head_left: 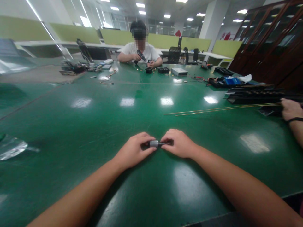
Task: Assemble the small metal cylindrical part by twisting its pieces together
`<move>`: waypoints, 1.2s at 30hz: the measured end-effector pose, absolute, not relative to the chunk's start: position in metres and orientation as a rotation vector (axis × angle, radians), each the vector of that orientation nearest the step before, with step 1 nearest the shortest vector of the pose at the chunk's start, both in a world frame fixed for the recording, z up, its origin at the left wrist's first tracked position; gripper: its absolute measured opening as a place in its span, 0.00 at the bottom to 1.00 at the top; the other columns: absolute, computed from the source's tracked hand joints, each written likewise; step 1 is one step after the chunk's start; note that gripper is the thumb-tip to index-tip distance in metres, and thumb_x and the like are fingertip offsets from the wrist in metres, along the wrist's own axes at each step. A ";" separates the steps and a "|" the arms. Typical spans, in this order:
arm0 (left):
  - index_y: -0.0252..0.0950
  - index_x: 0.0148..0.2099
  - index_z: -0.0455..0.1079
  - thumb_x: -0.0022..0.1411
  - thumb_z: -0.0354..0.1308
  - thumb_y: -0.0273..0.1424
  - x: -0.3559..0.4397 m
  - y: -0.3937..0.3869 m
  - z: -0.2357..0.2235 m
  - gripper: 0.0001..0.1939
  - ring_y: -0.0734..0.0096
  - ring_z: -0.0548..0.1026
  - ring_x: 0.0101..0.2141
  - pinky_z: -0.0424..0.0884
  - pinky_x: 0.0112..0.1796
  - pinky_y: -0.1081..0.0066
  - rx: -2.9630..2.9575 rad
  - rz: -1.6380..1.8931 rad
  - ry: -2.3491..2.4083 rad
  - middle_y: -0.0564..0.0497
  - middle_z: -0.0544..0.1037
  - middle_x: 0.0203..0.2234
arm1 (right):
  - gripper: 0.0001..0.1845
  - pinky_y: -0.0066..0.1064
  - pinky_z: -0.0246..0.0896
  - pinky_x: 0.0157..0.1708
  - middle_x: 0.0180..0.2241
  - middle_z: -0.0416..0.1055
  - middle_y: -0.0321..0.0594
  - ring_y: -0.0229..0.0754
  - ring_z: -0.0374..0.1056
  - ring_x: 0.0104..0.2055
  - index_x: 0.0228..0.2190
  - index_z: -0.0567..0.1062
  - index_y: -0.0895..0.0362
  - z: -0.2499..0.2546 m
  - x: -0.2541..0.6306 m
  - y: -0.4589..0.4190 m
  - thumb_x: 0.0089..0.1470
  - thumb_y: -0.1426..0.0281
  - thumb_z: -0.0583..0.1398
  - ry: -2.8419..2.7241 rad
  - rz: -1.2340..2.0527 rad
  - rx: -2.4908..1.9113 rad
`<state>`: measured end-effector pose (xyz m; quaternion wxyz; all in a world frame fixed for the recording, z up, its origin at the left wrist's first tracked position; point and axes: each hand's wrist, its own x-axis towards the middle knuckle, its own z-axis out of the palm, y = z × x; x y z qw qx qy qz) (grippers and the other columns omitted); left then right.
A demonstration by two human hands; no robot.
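Observation:
Between thumb and fingers, my left hand [136,149] grips a small silver-and-black cylinder [153,143], which lies level just above or on the green table. A thin dark ridged shaft [163,143] runs out of the cylinder's right side. Closed around the far end of that shaft is my right hand [178,143], its fingertips pinched together. Fingers hide both ends of the part, and its exact kind is not clear.
Across the green table [99,119] a person [142,52] holds a power drill [141,55] beside black parts [163,70]. At right, another person's hand [291,108] touches long thin rods [220,109]. A tool bag [227,81] and dark metal channels [255,94] lie nearby.

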<state>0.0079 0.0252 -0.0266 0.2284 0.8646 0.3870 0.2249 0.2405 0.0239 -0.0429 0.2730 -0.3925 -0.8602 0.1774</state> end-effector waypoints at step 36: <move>0.39 0.46 0.77 0.62 0.61 0.34 0.007 0.026 -0.026 0.11 0.69 0.74 0.36 0.70 0.39 0.71 2.349 0.613 1.065 0.50 0.77 0.38 | 0.04 0.33 0.60 0.40 0.31 0.76 0.38 0.41 0.67 0.37 0.31 0.79 0.56 -0.037 0.252 0.024 0.50 0.72 0.67 -2.315 0.484 -1.103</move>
